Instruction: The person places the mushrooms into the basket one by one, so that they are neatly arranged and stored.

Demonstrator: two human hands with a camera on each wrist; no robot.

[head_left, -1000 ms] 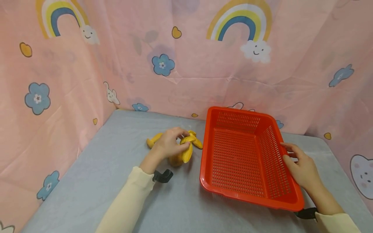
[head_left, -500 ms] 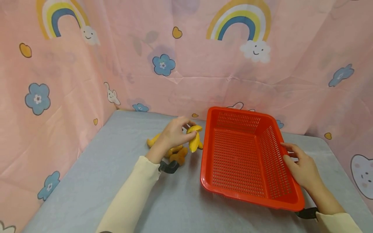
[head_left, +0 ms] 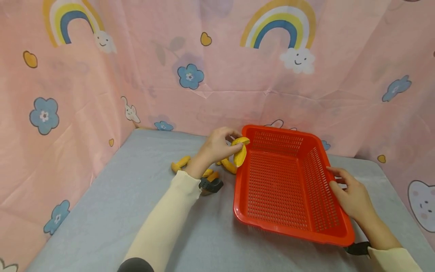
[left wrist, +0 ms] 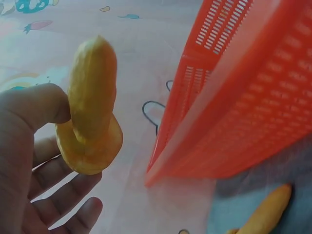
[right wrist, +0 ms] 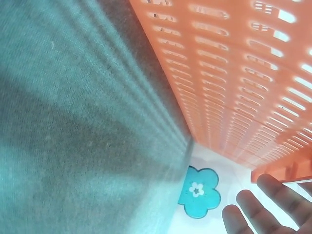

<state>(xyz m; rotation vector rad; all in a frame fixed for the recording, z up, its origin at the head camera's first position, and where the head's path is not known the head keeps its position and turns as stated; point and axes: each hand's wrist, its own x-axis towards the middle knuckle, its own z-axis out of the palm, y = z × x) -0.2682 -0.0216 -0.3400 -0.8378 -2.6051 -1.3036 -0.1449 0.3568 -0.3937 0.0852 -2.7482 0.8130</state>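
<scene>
My left hand (head_left: pixel 219 145) pinches a yellow banana shape (head_left: pixel 240 154) with two lobes, held by the left rim of the red plastic basket (head_left: pixel 239 189). In the left wrist view one lobe stands upright by the thumb; I cannot tell whether these are two joined bananas (left wrist: pixel 93 90). On the basket's right rim, my right hand (head_left: pixel 353 194) has its thumb at the inner side and its fingers across the edge. The right wrist view shows several fingertips (right wrist: pixel 268 207) below the slotted basket wall (right wrist: pixel 219 78). No objects show inside the basket.
Left of the basket a banana (head_left: pixel 228 166) lies on the grey cloth (head_left: pixel 112 204). Another yellow piece (head_left: pixel 181 163) lies farther left. A brownish-orange piece (head_left: pixel 214 176) is partly hidden by the left wristband. A pink printed curtain (head_left: pixel 224 102) hangs behind.
My left hand has lifted the yellow banana shape from among the others and carried it right and away from me, up to the basket's left rim. The right hand and basket stay put.
</scene>
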